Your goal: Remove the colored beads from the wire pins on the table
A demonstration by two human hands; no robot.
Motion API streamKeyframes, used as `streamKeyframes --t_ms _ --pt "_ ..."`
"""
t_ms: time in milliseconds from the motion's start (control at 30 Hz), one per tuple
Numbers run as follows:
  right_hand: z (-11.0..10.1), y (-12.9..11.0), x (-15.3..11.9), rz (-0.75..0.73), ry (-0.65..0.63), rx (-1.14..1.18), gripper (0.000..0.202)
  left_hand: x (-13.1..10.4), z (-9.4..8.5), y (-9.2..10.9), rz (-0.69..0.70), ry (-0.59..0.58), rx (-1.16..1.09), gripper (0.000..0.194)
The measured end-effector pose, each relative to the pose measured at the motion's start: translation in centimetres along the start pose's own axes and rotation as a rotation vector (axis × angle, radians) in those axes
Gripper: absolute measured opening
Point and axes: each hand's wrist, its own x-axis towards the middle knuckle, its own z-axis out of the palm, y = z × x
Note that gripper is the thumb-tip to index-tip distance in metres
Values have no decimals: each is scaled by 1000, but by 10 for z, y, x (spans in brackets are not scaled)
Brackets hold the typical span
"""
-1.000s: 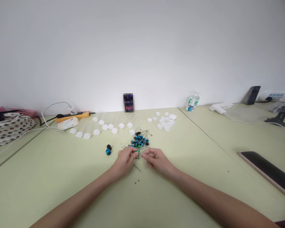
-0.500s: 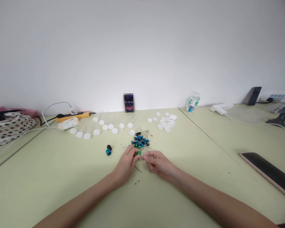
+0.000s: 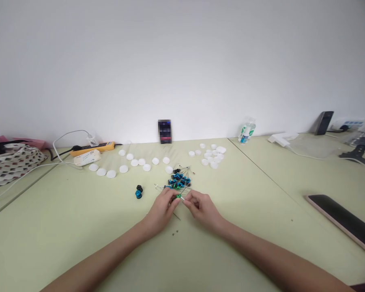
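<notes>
Between thumb and fingers, my left hand [image 3: 162, 207] pinches a small green part [image 3: 178, 196]. My right hand [image 3: 204, 209] is closed on a thin metal rod [image 3: 183, 198] that meets the green part from the right. Just beyond my fingertips lies a pile of blue and black parts [image 3: 179, 179] with thin metal rods sticking out. One rod [image 3: 177, 216] lies on the table by my left thumb. A blue part [image 3: 138, 194] and a black part [image 3: 139, 188] sit together left of the hands.
White round caps [image 3: 146, 167] lie behind on the left, with more caps [image 3: 213, 165] to the right. A phone [image 3: 164, 132] leans on the wall. Also there are a yellow power strip [image 3: 93, 148], a clear bottle [image 3: 246, 132] and a long black object [image 3: 342, 223] at the right.
My right hand has turned slightly and its fingers have curled in by the green part. My left hand stays nearly still, holding the green part.
</notes>
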Motion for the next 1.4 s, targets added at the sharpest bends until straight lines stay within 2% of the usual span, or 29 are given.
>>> streamKeyframes --t_ms 100,167,267,433,600,900,1233,1400 --pt "0 -1 -1 -43 47 -103 26 1 0 3 -40 -10 9 25" --pt "-1 -2 0 -34 43 -92 26 2 -1 4 -60 -17 19 26" --pt "-5 -2 3 59 -21 75 26 1 -2 5 -79 -40 20 25" --pt "-13 2 5 288 -227 419 27 -2 -4 8 -51 -103 36 23" --pt "-12 4 4 381 -252 525 31 -1 -8 11 -25 -137 16 24" --pt "-9 4 4 345 -256 400 36 3 -17 15 -7 -213 -10 19" --pt "-13 2 7 292 -409 630 34 4 -22 12 14 -232 19 22" --pt "-18 3 7 304 -384 577 29 3 -24 12 -36 -236 -2 21"
